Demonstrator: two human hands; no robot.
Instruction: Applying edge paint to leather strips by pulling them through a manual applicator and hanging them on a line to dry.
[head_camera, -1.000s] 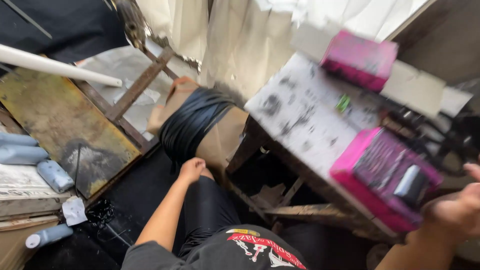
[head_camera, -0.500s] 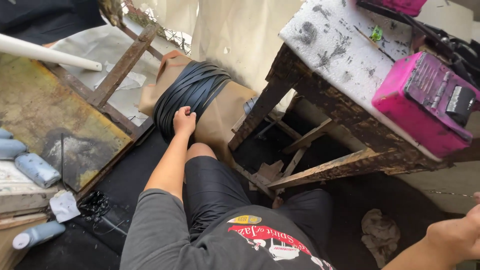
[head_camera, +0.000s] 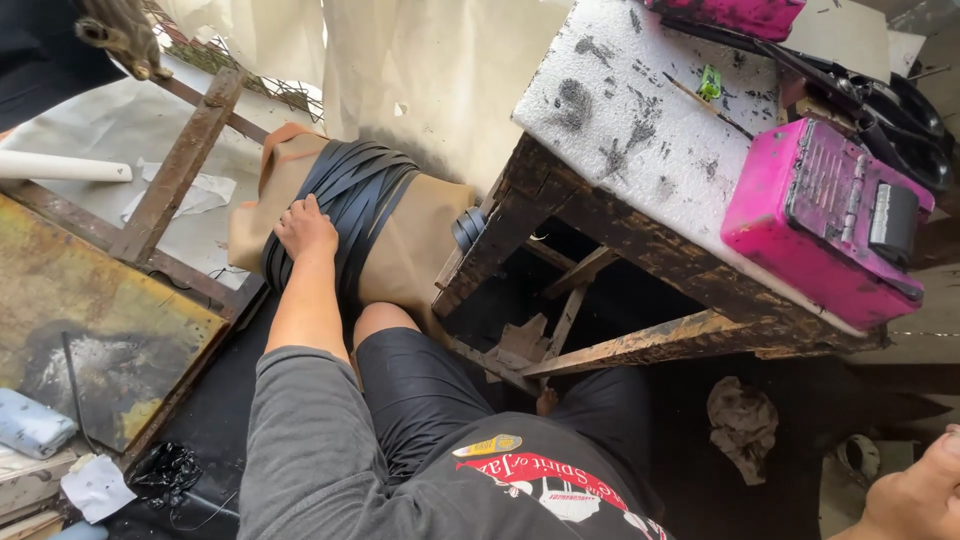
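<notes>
My left hand (head_camera: 305, 228) reaches forward and lies on a band of black straps (head_camera: 355, 190), fingers curled onto them. The straps wrap around a brown roll of sheet material (head_camera: 415, 245) that lies on the floor against a pale curtain. My left arm in a grey sleeve runs over my knee in black shorts. At the bottom right corner only part of my right hand (head_camera: 915, 495) shows, with no object visible in it.
A worn wooden table with a stained white top (head_camera: 620, 110) stands to the right, carrying a pink box-like device (head_camera: 820, 215) and black tools (head_camera: 895, 100). A rusty metal sheet (head_camera: 90, 320), wooden bar (head_camera: 180, 165) and white tube (head_camera: 60, 167) lie left. A rag (head_camera: 745, 425) lies under the table.
My left hand has gone from my knee forward onto the strapped roll. My right hand has dropped toward the lower right corner, and the view has tilted down.
</notes>
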